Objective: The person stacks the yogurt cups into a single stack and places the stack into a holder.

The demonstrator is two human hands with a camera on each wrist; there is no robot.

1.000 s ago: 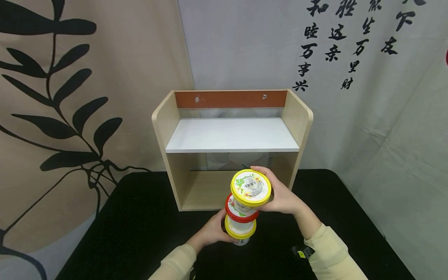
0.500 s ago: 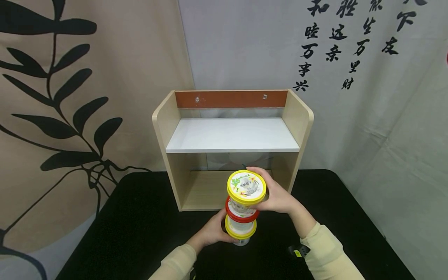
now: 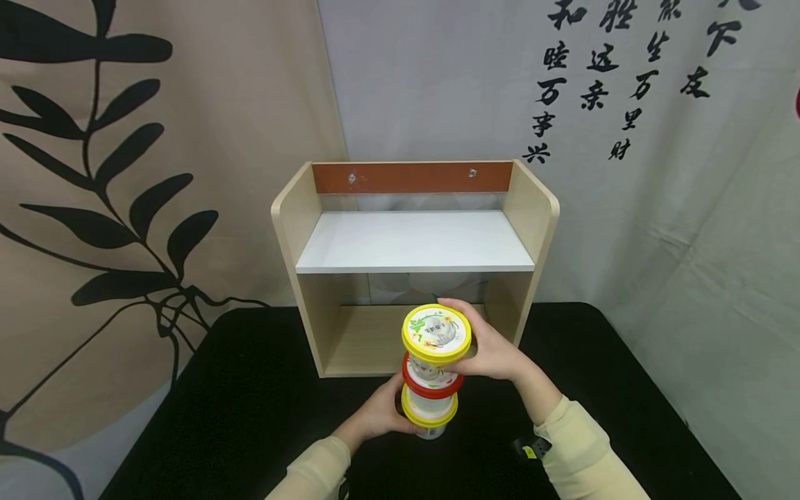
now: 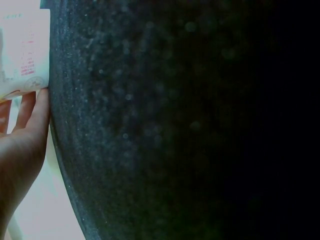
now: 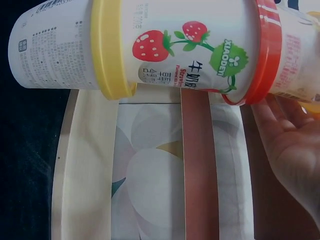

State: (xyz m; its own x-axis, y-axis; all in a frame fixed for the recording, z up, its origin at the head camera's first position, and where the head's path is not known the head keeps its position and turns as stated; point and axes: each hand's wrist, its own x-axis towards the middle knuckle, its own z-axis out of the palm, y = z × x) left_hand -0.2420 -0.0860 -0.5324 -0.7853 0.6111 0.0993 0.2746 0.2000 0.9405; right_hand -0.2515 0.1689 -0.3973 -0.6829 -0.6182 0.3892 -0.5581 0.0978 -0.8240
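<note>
Three lidded tubs stand stacked in front of the shelf unit in the head view. On top is a yellow-lidded tub (image 3: 437, 333), held at its side by my right hand (image 3: 492, 351). Below it comes a red-lidded tub (image 3: 431, 404), whose strawberry print shows in the right wrist view. At the bottom is another yellow-lidded tub (image 3: 431, 432), a white tub body (image 5: 50, 47) in the right wrist view. My left hand (image 3: 380, 411) grips the bottom tub from the left. The left wrist view shows only part of that tub (image 4: 25, 55) above my fingers.
A two-level shelf unit (image 3: 290, 264) stands on the black table (image 3: 237, 417) behind the tubs. Its white upper board (image 3: 412, 239) sits above an open lower compartment. Printed cloth (image 3: 431, 83) hangs behind and at the sides.
My right hand has moved a little to the left with the top tub, bringing it more in line over the red-lidded one. The left hand and the two lower tubs have stayed put.
</note>
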